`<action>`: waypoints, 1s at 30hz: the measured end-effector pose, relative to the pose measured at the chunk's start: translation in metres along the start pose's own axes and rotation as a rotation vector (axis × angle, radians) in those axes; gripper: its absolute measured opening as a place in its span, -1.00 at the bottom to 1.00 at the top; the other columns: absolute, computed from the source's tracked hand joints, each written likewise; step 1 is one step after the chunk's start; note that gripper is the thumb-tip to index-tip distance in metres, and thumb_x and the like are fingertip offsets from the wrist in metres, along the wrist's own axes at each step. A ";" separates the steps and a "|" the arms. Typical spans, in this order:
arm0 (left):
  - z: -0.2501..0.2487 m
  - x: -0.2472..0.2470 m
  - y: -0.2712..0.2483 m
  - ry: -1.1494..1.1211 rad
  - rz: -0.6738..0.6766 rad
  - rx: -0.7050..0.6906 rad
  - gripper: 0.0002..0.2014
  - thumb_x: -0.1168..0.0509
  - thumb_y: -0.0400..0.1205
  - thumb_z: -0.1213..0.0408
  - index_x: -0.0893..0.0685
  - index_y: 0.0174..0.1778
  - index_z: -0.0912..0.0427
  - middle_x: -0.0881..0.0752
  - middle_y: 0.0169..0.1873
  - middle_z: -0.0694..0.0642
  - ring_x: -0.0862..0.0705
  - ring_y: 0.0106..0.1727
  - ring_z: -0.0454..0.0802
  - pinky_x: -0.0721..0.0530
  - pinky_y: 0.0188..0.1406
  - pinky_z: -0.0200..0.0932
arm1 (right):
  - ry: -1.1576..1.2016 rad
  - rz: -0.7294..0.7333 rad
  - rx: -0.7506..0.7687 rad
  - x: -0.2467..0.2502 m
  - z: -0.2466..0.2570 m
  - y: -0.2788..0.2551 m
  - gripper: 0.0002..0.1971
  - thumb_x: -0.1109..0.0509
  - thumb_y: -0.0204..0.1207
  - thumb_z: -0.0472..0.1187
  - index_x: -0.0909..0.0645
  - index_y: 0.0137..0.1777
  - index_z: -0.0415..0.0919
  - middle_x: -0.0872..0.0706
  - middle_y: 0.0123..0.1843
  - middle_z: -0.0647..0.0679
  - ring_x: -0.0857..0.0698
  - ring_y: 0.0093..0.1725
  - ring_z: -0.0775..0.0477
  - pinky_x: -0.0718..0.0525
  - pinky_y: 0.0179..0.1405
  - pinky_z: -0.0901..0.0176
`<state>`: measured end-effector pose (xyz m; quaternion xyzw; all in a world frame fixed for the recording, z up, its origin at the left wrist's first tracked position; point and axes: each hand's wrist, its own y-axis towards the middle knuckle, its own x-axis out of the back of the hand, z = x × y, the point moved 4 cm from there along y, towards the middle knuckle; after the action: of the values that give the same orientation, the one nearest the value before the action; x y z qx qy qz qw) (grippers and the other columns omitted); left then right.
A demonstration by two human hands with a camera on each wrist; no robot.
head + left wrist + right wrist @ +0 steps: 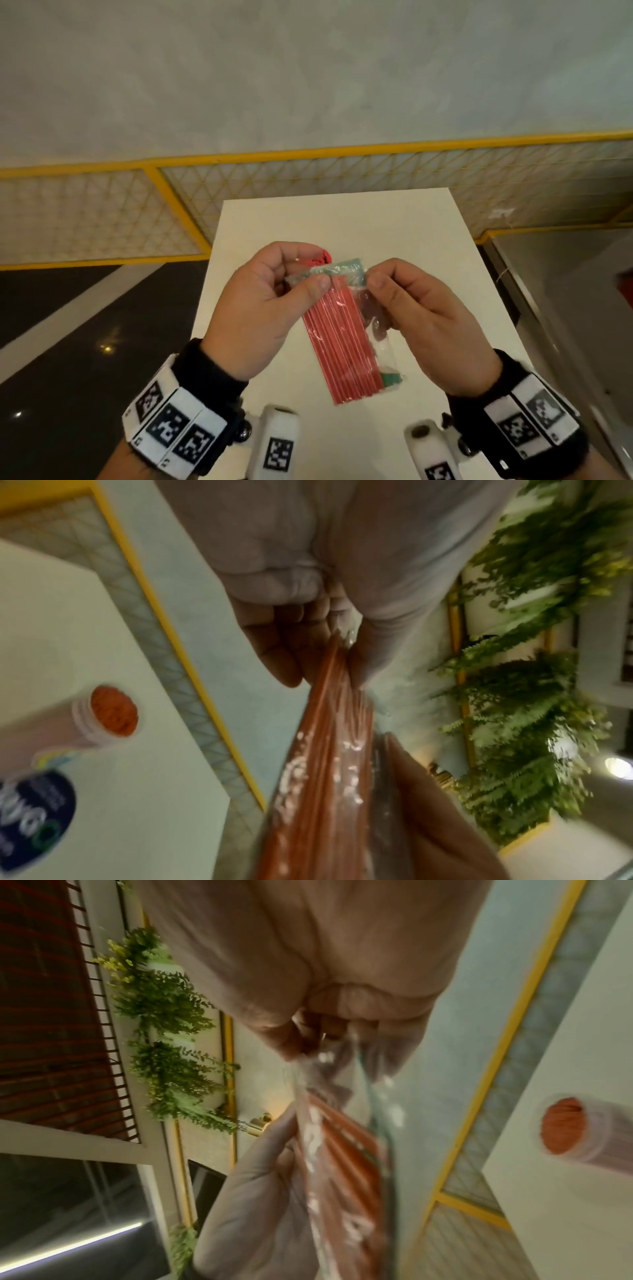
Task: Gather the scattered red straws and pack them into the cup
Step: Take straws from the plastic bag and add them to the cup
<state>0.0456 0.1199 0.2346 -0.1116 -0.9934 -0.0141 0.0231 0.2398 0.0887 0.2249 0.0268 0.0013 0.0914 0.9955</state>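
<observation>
I hold a clear plastic packet of red straws [339, 339] up over the white table [428, 240]. My left hand [317, 282] pinches its top left corner between thumb and fingers. My right hand [371, 282] pinches the top right corner by the green header strip. The packet [329, 750] hangs down between both hands, its film glinting [342, 1150]. Behind my left hand stands the clear cup [320, 257], packed with red straws; only its red top shows there. The cup [113, 715] stands upright on the table, apart from the packet and from both hands [565, 1129].
A yellow-framed mesh fence [171, 205] runs behind the table's far edge. Dark floor [68, 325] lies to the left of the table. Green hanging plants [531, 669] line a wall off to the side.
</observation>
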 end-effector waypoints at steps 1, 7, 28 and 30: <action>-0.003 0.001 -0.003 0.019 -0.011 -0.017 -0.73 -0.51 0.61 0.29 -0.75 0.21 -0.03 -0.81 -0.16 0.00 -0.78 -0.11 0.01 -0.72 -0.05 -0.03 | 0.007 0.006 0.007 -0.003 0.003 0.002 -0.73 -0.25 0.77 -0.08 -0.68 -0.04 -0.20 -0.74 -0.19 -0.24 -0.65 -0.27 -0.11 -0.66 -0.29 -0.02; -0.023 0.000 -0.018 0.551 -0.167 -0.350 -0.73 -0.49 0.61 0.41 -0.77 0.10 -0.06 -0.68 0.20 -0.18 -0.67 0.33 -0.14 -0.52 0.30 -0.44 | -0.042 0.003 0.051 -0.023 0.007 0.011 -0.78 -0.29 0.77 -0.21 -0.66 -0.10 -0.23 -0.69 -0.26 -0.21 -0.64 -0.32 -0.09 -0.71 -0.34 -0.01; -0.013 0.019 0.009 0.202 -0.110 0.023 -0.92 -0.50 0.65 0.27 -0.83 -0.13 0.17 -0.85 -0.28 0.10 -0.85 -0.25 0.02 -0.80 -0.31 -0.19 | -0.213 0.114 -0.104 -0.027 0.004 0.023 -0.64 -0.47 0.60 0.21 -0.65 0.01 -0.12 -0.81 -0.17 -0.01 -0.76 -0.24 -0.01 -0.75 -0.21 0.18; -0.018 0.019 0.018 0.247 -0.048 0.043 -0.93 -0.48 0.67 0.29 -0.82 -0.12 0.17 -0.86 -0.28 0.10 -0.86 -0.24 0.01 -0.81 -0.33 -0.14 | -0.284 0.128 -0.115 -0.026 0.006 0.024 -0.72 -0.53 0.58 0.08 -0.66 -0.02 -0.14 -0.83 -0.22 0.02 -0.75 -0.32 0.01 -0.74 -0.27 0.17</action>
<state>0.0315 0.1410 0.2542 -0.0845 -0.9854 -0.0068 0.1475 0.2102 0.1075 0.2322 -0.0175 -0.1462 0.1496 0.9777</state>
